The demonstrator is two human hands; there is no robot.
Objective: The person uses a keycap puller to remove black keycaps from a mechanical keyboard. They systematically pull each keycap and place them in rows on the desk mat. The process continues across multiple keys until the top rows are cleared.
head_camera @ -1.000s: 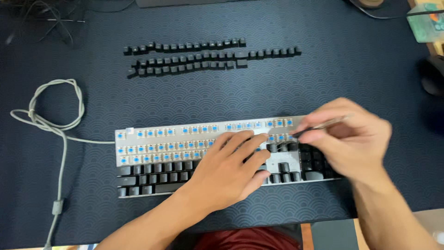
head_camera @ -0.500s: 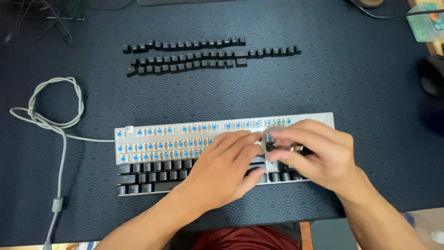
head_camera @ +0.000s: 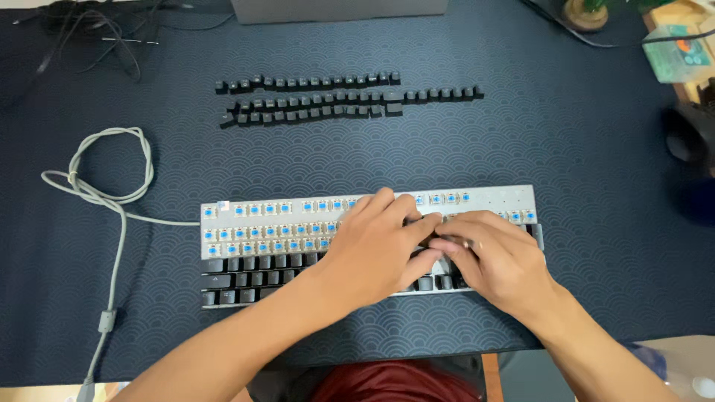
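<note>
- My left hand [head_camera: 372,249] lies flat, fingers spread, on the middle of the silver-framed mechanical keyboard [head_camera: 369,246]; it presses down and closes on nothing.
- My right hand [head_camera: 495,260] rests just right of the left, their fingertips touching; its grip is narrow, pinched on a thin metal tool [head_camera: 468,242], probably a keycap puller, though most of it is hidden.
- The keyboard sits on the near middle of the desk, long axis running left to right. Its far rows show bare blue switches [head_camera: 257,231]; its near rows keep black keycaps [head_camera: 246,279].
- The pinched tool points left towards the keys under my left fingertips; the capped keys lie directly beneath and near-left of the grip, and the right hand is the nearer.
- Loose black keycaps [head_camera: 342,97] lie in three rows well beyond the keyboard, on the dark blue wave-patterned desk mat [head_camera: 596,149].
- A grey coiled cable [head_camera: 104,186] leaves the keyboard's left end.
</note>
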